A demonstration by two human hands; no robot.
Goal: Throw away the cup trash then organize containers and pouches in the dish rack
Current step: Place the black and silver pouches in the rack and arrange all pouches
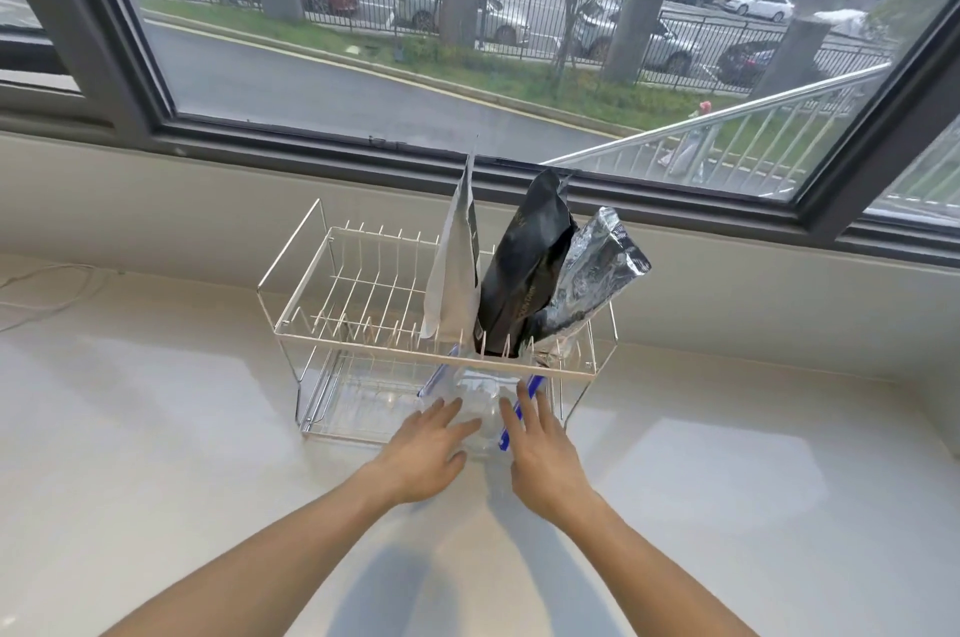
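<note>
Okay, both palms flat, fingers spread: left hand point(427, 454) & right hand point(541, 452) flank the clear container point(480, 415), sliding it into the dish rack point(332, 335) lower tier, under three pouches point(524, 272) propped upright btw the top prongs.

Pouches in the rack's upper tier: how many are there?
3, all upright at the right end: a white pouch on the left, a black pouch in the middle, a silver pouch on the right. None seem hidden.
</note>
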